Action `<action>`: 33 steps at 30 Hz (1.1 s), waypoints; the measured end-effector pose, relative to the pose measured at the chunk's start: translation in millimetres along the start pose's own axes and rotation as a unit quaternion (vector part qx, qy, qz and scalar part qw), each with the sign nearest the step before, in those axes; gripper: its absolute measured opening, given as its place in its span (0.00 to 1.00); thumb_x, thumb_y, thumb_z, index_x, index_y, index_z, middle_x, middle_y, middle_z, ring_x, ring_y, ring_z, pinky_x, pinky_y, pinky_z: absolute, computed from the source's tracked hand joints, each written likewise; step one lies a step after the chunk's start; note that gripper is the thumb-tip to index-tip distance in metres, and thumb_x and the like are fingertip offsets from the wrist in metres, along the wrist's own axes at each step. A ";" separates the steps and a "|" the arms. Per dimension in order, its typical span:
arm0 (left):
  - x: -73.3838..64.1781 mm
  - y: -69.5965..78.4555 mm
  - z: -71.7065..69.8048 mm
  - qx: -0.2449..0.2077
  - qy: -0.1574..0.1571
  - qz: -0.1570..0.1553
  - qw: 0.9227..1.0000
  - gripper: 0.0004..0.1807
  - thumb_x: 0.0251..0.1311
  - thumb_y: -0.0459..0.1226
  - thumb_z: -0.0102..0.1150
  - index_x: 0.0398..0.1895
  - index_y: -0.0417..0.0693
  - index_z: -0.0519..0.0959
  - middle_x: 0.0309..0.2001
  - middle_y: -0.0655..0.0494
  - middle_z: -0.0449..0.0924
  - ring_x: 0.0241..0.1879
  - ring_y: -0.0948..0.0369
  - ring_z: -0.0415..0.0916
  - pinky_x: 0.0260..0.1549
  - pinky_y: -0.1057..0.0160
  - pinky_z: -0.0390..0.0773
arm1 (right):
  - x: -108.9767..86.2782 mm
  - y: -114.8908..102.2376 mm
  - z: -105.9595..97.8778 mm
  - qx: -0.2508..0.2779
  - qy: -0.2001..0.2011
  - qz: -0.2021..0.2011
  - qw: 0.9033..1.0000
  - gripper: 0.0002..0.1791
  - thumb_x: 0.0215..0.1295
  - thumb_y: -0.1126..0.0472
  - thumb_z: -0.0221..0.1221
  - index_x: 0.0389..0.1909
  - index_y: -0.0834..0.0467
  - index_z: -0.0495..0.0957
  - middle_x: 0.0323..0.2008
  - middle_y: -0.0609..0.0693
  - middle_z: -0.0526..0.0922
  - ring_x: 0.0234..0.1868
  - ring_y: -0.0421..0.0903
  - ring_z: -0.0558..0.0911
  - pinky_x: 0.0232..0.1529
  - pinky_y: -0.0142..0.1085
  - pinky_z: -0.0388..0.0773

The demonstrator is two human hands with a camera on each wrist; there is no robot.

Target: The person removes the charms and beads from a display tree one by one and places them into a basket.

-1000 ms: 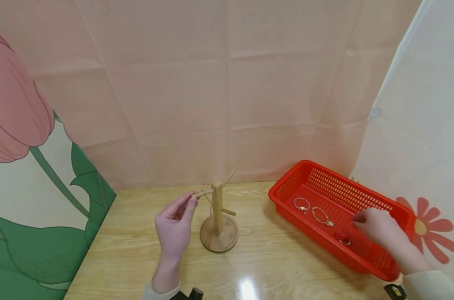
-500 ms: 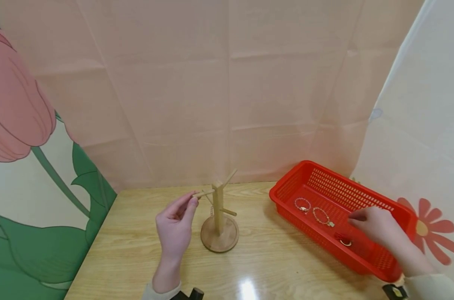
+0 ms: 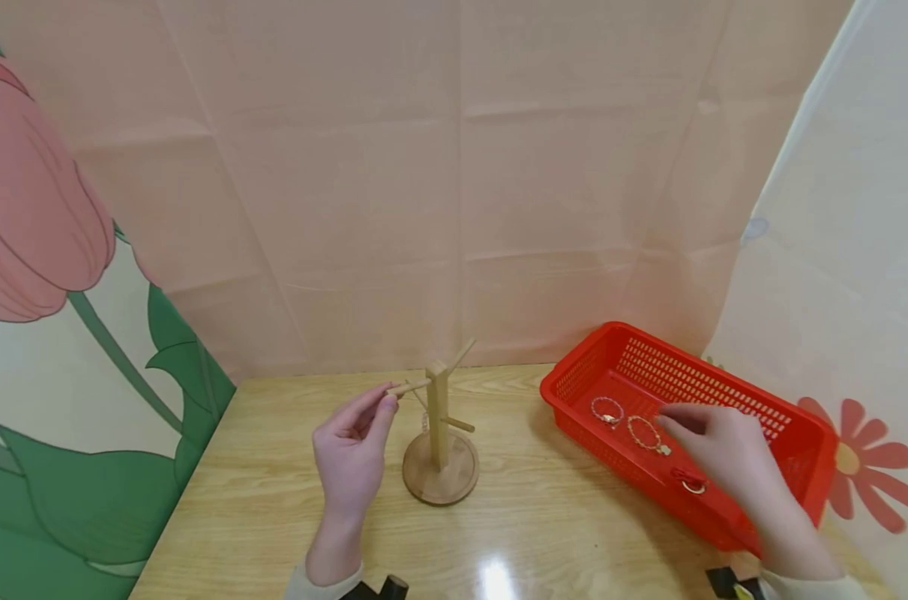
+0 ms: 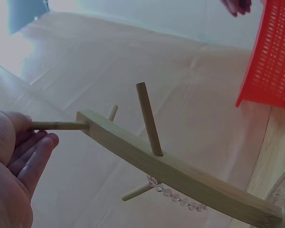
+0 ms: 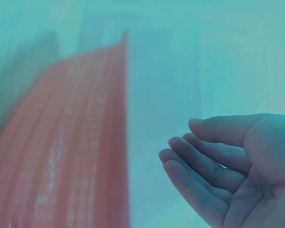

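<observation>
A wooden jewelry stand (image 3: 439, 417) with several pegs stands on the table. My left hand (image 3: 352, 454) pinches the end of its upper left peg (image 4: 61, 126) between thumb and fingers. From a lower peg hangs a clear, pinkish beaded bracelet (image 4: 175, 197). My right hand (image 3: 727, 446) is above the red basket (image 3: 694, 383); in the right wrist view its thumb and loosely bent fingers (image 5: 199, 164) are apart, with nothing seen between them. Inside the basket lie a pink bracelet (image 3: 610, 418), a gold-toned bracelet (image 3: 663, 450) and a red band with a gold-coloured part (image 3: 692, 486).
The wooden tabletop (image 3: 529, 500) runs between the stand and the basket. A plain beige cloth (image 3: 349, 208) hangs behind. A tulip-patterned sheet (image 3: 42, 208) is at the left, and a pale sheet with a red flower (image 3: 847, 458) at the right.
My right hand has risen from inside the basket and moved left over its middle, showing more of the red band. The left hand keeps its pinch on the peg.
</observation>
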State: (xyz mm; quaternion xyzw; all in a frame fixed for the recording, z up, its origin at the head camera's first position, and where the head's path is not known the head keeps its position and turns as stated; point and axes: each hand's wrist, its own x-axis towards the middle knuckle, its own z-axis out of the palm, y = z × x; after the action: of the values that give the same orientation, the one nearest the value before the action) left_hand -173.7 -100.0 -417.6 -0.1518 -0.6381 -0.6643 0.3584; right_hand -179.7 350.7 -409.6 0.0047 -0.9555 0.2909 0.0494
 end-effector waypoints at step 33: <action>3.2 -2.1 -2.5 -0.001 0.073 -0.056 0.996 0.09 0.67 0.24 0.70 0.48 0.27 0.88 0.40 0.33 0.89 0.38 0.62 0.91 0.44 0.67 0.90 | 10.6 -155.1 111.9 0.266 -0.003 -0.082 0.961 0.11 0.71 0.58 0.72 0.51 0.54 0.92 0.45 0.48 0.92 0.43 0.45 0.90 0.45 0.33 0.90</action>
State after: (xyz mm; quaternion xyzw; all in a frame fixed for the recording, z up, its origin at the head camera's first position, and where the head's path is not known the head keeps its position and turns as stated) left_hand -176.7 -103.5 -417.4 -0.0674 -0.6172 -0.6932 0.3661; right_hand -194.7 159.8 -414.9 0.0965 -0.8402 0.5294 0.0669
